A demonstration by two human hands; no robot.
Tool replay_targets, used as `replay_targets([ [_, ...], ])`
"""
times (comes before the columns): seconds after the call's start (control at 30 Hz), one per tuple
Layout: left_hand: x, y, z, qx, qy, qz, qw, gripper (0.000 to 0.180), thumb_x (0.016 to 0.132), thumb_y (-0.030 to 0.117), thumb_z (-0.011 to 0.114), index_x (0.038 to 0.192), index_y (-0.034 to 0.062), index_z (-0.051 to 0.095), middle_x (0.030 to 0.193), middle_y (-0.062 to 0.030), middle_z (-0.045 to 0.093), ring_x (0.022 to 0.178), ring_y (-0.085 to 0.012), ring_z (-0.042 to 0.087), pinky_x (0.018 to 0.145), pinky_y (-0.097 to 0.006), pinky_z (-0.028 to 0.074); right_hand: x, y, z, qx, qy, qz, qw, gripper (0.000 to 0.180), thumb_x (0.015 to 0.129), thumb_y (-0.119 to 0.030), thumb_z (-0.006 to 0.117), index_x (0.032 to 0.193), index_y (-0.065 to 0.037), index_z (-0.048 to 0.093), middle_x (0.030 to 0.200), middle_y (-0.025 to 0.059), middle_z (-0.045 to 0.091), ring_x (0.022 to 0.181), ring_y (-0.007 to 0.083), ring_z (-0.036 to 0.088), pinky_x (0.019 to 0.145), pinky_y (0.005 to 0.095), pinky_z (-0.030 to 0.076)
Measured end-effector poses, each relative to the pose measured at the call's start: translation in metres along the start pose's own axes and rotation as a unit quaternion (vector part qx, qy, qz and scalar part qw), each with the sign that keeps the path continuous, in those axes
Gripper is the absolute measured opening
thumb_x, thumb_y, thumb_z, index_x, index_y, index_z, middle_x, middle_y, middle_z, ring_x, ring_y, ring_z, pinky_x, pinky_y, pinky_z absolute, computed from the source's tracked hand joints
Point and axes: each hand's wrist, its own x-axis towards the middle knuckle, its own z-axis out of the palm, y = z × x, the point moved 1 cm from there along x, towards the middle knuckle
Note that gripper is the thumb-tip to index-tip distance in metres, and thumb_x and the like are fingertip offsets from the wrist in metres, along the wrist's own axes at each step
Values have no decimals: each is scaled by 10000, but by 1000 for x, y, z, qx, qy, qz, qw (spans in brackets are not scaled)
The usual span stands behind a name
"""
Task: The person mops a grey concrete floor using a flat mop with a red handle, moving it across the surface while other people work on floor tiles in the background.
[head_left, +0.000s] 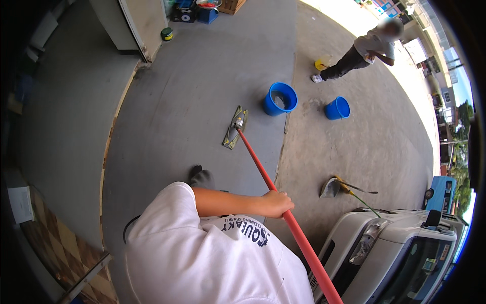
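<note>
My left hand (277,204) is closed around the red handle of a flat mop (259,169), with the arm reaching across my chest from the left. The handle slants from the lower right edge up to the rectangular mop head (236,127), which lies on the grey floor and has a grey-green, yellowish pad. My right hand is out of view, as is the upper end of the handle. Just right of the mop head stands a blue bucket (268,107) holding dark, greyish water. One of my feet (196,172) shows left of the handle.
A second blue bucket (337,108) stands further right. Beyond it, a person (372,48) is beside a yellow bucket (322,63). A dustpan (330,188) with a broom lies near a white vehicle (395,243). A green tin (167,34) sits by the wall at the back left.
</note>
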Motion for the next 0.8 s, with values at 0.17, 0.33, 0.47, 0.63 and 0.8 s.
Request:
replay_targets([
  [0.17, 28, -127, -51, 37, 160, -64, 984, 169, 687, 171, 649, 748, 84, 517, 782, -59, 533, 850, -275, 522, 630, -402, 485, 23, 118, -18, 82, -53, -27, 995, 160, 729, -94, 511, 581, -85, 450, 494, 10, 461, 390, 135, 430, 411, 266, 367],
  [0.33, 75, -274, -131, 18, 301, -71, 951, 195, 706, 193, 658, 720, 78, 501, 774, -83, 532, 842, -292, 521, 696, -408, 456, 85, 267, -6, 62, -131, -64, 987, 152, 749, -191, 549, 665, -74, 502, 478, 15, 469, 387, 119, 440, 440, 257, 366],
  [0.47, 100, -399, -210, 61, 417, -91, 902, 202, 717, 228, 657, 719, 90, 510, 798, -90, 557, 903, -302, 528, 821, -448, 407, 151, 393, -21, 169, -358, -46, 917, 211, 784, -215, 560, 617, -101, 498, 535, 5, 450, 520, 139, 474, 724, 336, 384],
  [0.63, 147, -497, -336, 118, 389, -166, 899, 140, 691, 188, 652, 728, 108, 543, 832, -64, 574, 935, -283, 522, 877, -507, 357, 216, 515, -11, 28, -81, 7, 996, 256, 619, -251, 709, 676, -78, 529, 487, 6, 458, 419, 147, 462, 652, 326, 387],
  [0.8, 172, -487, -348, 67, 344, -154, 924, 136, 659, 155, 657, 743, 111, 558, 828, -76, 576, 858, -287, 543, 762, -424, 457, 236, 521, -58, 75, 2, 17, 997, 241, 638, -232, 671, 668, -92, 476, 458, -28, 411, 385, 88, 360, 473, 220, 319],
])
